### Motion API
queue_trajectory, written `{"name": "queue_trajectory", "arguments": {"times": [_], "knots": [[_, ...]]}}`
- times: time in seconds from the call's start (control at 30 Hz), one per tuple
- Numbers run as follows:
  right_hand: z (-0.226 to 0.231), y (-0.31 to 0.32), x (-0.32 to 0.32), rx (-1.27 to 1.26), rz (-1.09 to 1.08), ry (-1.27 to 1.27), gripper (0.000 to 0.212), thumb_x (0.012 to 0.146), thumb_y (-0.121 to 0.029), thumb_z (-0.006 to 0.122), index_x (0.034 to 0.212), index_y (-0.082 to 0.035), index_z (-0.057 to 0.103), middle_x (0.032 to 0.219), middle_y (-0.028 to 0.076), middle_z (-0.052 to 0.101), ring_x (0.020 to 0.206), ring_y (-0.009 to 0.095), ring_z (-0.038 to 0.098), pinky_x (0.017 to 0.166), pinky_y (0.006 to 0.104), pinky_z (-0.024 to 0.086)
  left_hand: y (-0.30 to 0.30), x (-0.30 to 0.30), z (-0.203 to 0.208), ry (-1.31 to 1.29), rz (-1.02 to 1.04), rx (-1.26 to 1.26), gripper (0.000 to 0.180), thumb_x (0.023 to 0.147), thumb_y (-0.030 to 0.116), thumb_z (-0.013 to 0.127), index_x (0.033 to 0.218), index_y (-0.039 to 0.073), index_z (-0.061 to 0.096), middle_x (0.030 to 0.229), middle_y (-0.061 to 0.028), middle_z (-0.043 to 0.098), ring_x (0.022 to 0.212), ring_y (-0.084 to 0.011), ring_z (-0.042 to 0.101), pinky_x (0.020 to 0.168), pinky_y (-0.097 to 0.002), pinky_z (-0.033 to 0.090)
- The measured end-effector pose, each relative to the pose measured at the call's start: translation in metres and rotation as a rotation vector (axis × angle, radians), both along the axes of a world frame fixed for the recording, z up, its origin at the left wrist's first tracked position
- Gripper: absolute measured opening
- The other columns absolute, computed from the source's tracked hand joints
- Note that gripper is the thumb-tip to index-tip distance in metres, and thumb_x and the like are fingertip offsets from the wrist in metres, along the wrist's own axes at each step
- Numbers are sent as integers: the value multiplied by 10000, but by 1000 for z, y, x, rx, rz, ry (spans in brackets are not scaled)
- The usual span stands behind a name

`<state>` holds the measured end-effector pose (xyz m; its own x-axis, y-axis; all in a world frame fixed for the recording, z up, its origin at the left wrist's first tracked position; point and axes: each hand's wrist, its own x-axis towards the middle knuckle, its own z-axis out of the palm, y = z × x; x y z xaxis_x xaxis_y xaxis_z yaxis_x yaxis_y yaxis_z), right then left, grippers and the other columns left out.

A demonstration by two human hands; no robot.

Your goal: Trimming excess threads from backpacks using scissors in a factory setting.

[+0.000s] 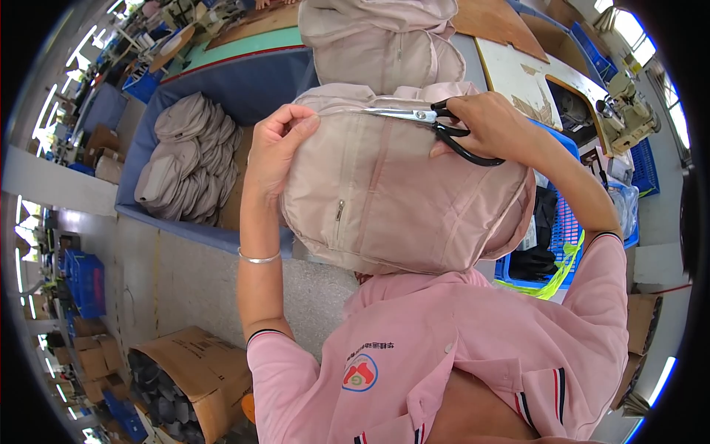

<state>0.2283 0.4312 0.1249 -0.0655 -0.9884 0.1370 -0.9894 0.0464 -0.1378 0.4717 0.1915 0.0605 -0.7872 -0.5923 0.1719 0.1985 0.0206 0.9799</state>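
Observation:
A pale pinkish-beige fabric bag [436,192], which looks like a backpack with its seams showing, lies across my front. A small zipper pull hangs on its left part. My left hand [285,140] pinches the bag's upper left edge between thumb and fingers. In my right hand [481,126] is a pair of scissors [407,115] with black handles. Their silver blades lie along the bag's upper seam and point left toward my left hand. Whether the blade tips touch a thread cannot be made out.
Another beige bag [384,55] lies just beyond. At left, a blue-lined bin [192,229] holds stacked beige pieces [188,159]. A cardboard box [214,385] with dark scraps stands lower left. At right are a blue basket [566,214], a yellow-green strap [547,285] and a sewing machine [632,115].

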Motion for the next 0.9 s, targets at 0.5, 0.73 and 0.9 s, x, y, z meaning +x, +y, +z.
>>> {"name": "queue_trajectory", "arguments": {"times": [0.5, 0.73, 0.9], "knots": [[-10, -19, 2, 46, -28, -22, 606, 808, -551, 779, 799, 21, 581, 707, 210, 608, 710, 417, 615, 647, 464, 465, 0, 2, -15, 13, 55, 45, 139, 907, 86, 746, 1020, 8, 726, 897, 46, 651, 811, -28, 544, 760, -184, 446], [-20, -27, -13, 87, -22, -5, 672, 834, -653, 700, 774, 14, 650, 671, 205, 631, 662, 414, 641, 632, 485, 495, 61, 56, -58, 17, 695, -349, 243, 950, 106, 690, 1164, -7, 660, 940, 2, 662, 854, -79, 581, 794, -227, 473], [-34, -32, -27, 12, 34, -34, 598, 814, -547, 781, 747, 18, 597, 645, 199, 586, 605, 391, 585, 591, 453, 450, 172, 121, -118, -187, 562, 146, 223, 997, 171, 660, 860, 0, 702, 808, -15, 674, 758, -50, 580, 693, -223, 466]]}}
